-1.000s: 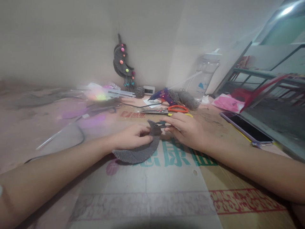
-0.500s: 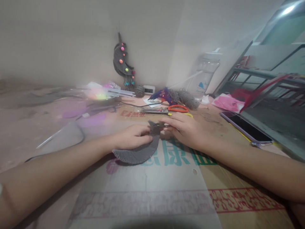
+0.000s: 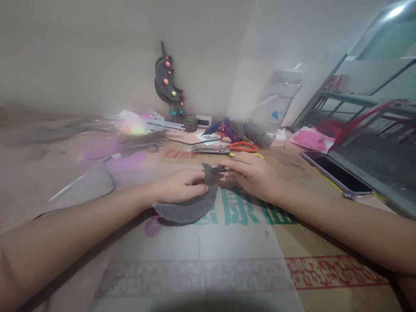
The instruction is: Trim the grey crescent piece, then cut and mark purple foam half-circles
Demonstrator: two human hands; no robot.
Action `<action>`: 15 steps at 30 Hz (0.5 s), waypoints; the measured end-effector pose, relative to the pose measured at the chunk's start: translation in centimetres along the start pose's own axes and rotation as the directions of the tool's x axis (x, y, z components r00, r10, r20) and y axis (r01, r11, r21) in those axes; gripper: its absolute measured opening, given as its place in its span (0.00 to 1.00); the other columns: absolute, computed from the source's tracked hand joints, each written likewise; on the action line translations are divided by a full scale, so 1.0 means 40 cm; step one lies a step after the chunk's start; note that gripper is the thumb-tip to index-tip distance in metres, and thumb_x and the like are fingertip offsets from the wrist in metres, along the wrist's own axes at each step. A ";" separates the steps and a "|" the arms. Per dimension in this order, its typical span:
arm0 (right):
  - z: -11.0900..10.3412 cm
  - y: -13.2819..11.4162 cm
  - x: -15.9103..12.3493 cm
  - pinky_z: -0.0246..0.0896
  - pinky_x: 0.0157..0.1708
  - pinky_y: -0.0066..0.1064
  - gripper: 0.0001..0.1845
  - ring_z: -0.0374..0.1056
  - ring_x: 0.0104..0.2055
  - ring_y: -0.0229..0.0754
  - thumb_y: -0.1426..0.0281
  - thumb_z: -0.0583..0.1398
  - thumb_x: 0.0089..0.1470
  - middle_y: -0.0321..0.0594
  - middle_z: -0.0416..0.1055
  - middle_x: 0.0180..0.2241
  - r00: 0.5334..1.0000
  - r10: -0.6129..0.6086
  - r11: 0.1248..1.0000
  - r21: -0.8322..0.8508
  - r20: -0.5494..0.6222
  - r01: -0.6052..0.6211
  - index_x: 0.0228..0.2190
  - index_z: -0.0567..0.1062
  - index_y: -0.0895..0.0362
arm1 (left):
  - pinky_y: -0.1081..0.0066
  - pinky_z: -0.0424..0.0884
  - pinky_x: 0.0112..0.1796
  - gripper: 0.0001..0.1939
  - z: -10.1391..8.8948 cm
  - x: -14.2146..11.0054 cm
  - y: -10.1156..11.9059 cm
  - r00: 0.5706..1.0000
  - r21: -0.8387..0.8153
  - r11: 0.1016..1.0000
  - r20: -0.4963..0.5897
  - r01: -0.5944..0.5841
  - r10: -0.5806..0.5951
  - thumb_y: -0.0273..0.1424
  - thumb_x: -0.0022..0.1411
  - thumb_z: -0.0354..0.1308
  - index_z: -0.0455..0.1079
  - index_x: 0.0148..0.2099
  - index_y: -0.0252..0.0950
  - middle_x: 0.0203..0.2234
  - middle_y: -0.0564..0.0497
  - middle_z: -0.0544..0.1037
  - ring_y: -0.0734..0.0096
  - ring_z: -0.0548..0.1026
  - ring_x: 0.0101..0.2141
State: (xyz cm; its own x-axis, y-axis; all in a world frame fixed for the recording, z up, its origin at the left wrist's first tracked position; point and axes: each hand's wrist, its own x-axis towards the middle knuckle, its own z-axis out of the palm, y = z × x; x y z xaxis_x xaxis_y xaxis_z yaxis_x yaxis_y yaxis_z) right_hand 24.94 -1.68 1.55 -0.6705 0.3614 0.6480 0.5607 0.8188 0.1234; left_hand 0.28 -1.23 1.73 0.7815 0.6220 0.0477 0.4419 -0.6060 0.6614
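Grey scraps (image 3: 48,133), blurred, far left on the table; then a clear bag (image 3: 136,125) of bits. Hanging crescent (image 3: 165,82) on the wall carries coloured balls. Left hand (image 3: 182,186): fingers curled in narrow, thumb on top, holding the crescent (image 3: 190,210) by its inner edge. Crescent is mid-frame, on the printed cardboard (image 3: 315,238) between both hands. Status, my read: grey covering looks mostly done, ribbed wrap seen from the left tip round the curve. No balls on the visible face, unlike the hanging one. Far tip looks like the open item; part of it is masked by fingers, so can't confirm the wrap is finished there. Orientation: hollow side faces the left hand, bulge faces near-right. Long axis, tip to tip, runs diagonally, near-left to far-right; one tip points left, the other away toward the scissors. Right hand (image 3: 251,175): thumb and finger nearly closed, pinching a small dark piece (image 3: 222,169) at the far tip; too blurred to ID. Scissors (image 3: 214,150) just beyond, apart from both hands. Glue gun (image 3: 224,128) behind, phone (image 3: 339,173) far right.
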 end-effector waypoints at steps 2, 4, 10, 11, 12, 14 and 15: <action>-0.001 -0.001 0.000 0.66 0.35 0.32 0.12 0.71 0.35 0.41 0.73 0.56 0.64 0.41 0.76 0.33 1.000 0.025 1.000 0.008 0.015 -0.025 0.45 0.77 0.56 | 0.69 0.66 0.36 0.10 0.000 -0.001 0.001 1.000 0.003 1.000 0.002 0.007 -0.007 0.36 0.63 0.50 0.65 0.33 0.36 0.29 0.53 0.72 0.67 0.70 0.32; -0.003 -0.003 0.000 0.66 0.35 0.31 0.12 0.71 0.35 0.41 0.73 0.56 0.64 0.41 0.76 0.32 0.999 0.038 0.999 0.025 0.023 -0.039 0.46 0.77 0.56 | 0.69 0.66 0.36 0.09 0.000 -0.001 0.002 1.000 0.000 1.000 0.004 0.004 -0.004 0.36 0.63 0.50 0.65 0.34 0.36 0.29 0.53 0.71 0.67 0.70 0.32; -0.006 -0.005 -0.001 0.67 0.36 0.32 0.13 0.72 0.36 0.41 0.73 0.55 0.64 0.42 0.77 0.34 0.996 0.078 0.996 0.032 0.039 -0.079 0.46 0.78 0.56 | 0.69 0.67 0.38 0.09 0.000 0.000 -0.001 1.000 -0.001 1.000 0.004 -0.029 0.029 0.35 0.63 0.50 0.67 0.36 0.36 0.32 0.51 0.74 0.66 0.71 0.34; -0.005 -0.005 -0.001 0.67 0.35 0.32 0.13 0.72 0.36 0.41 0.73 0.55 0.64 0.42 0.77 0.34 0.996 0.079 0.996 0.031 0.047 -0.081 0.46 0.78 0.55 | 0.69 0.67 0.39 0.09 0.000 0.000 -0.001 0.999 -0.005 0.999 0.004 -0.037 0.037 0.34 0.63 0.50 0.67 0.37 0.36 0.32 0.51 0.74 0.66 0.71 0.35; -0.004 -0.005 -0.002 0.66 0.35 0.32 0.13 0.72 0.36 0.41 0.73 0.55 0.64 0.42 0.77 0.34 0.996 0.076 0.997 0.030 0.051 -0.078 0.46 0.78 0.56 | 0.69 0.67 0.39 0.09 0.000 0.000 -0.002 0.999 -0.007 0.999 0.006 -0.043 0.043 0.34 0.63 0.50 0.68 0.38 0.36 0.33 0.51 0.74 0.66 0.72 0.35; -0.003 -0.003 -0.002 0.66 0.34 0.31 0.13 0.71 0.35 0.41 0.73 0.55 0.64 0.41 0.76 0.33 0.997 0.058 0.998 0.031 0.046 -0.060 0.46 0.78 0.57 | 0.69 0.67 0.39 0.09 0.000 0.000 -0.002 0.999 -0.005 0.999 0.004 -0.053 0.053 0.34 0.63 0.50 0.68 0.38 0.35 0.33 0.51 0.75 0.66 0.72 0.35; -0.002 -0.003 -0.002 0.66 0.34 0.31 0.13 0.71 0.35 0.41 0.73 0.55 0.64 0.41 0.76 0.32 0.998 0.052 0.998 0.035 0.043 -0.053 0.46 0.78 0.57 | 0.69 0.67 0.39 0.09 0.000 0.000 -0.002 0.999 -0.001 0.999 0.003 -0.052 0.052 0.34 0.63 0.50 0.68 0.38 0.35 0.33 0.51 0.75 0.66 0.72 0.35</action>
State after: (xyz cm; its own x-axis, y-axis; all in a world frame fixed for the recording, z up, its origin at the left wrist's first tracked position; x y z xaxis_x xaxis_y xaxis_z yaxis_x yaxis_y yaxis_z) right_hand 24.96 -1.84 1.56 -0.6608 0.4220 0.6207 0.5783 0.8134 0.0626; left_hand 0.26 -1.18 1.66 0.8050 0.5879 0.0797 0.4000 -0.6371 0.6589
